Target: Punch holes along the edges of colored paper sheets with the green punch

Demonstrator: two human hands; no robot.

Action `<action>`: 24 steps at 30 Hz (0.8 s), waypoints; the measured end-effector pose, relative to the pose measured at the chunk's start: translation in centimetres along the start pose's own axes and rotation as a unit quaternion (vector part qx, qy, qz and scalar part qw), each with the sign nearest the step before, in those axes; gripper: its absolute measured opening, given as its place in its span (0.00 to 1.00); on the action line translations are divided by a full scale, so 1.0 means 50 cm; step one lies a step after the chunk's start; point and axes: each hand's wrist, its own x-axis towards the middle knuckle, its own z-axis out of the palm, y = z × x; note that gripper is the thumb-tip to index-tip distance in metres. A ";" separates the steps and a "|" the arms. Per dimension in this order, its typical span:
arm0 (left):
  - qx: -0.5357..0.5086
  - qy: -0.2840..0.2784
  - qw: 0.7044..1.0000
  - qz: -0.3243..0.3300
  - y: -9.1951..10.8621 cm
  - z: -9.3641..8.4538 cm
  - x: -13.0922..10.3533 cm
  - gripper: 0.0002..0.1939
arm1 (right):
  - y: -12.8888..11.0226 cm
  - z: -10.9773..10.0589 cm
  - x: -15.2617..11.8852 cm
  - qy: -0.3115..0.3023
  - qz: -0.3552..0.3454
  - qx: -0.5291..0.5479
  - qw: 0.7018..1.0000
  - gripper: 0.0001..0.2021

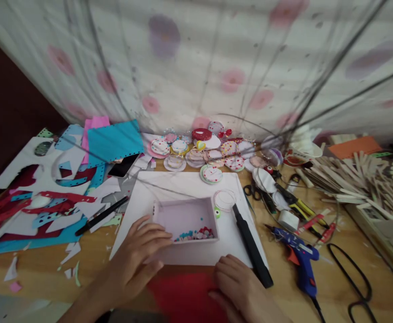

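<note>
My left hand (137, 258) lies with its fingers spread over the front left edge of a shallow white box (183, 215), with nothing in its grasp. Small red, blue and white pieces (196, 234) are gathered along the box's near side. At the bottom centre, my right hand (238, 287) has its fingers curled on the right edge of a blurred red sheet (186, 296). The box rests on a white sheet (186, 184). Right of the box lie a thin wire ring (225, 199), a small green piece (217, 212) and a black tool (252, 246).
Paper scraps (48, 206) and a phone (124, 165) fill the left side. Decorated round pieces (213, 154) cluster at the back. On the right are a blue glue gun (300, 260), pliers (297, 204), black-handled scissors (354, 278) and wooden sticks (361, 177). A curtain (196, 58) hangs behind.
</note>
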 end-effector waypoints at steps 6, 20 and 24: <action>-0.162 -0.017 0.986 -0.035 0.065 -0.006 0.019 0.05 | -0.006 -0.024 0.034 -0.015 0.015 0.041 0.999 0.06; -0.219 0.025 0.975 -0.018 0.028 -0.049 -0.006 0.11 | 0.162 0.090 -0.128 0.237 0.209 -0.166 0.934 0.16; -0.216 -0.030 0.976 -0.026 0.027 -0.077 -0.012 0.13 | 0.154 0.047 -0.079 0.201 0.212 -0.171 0.941 0.14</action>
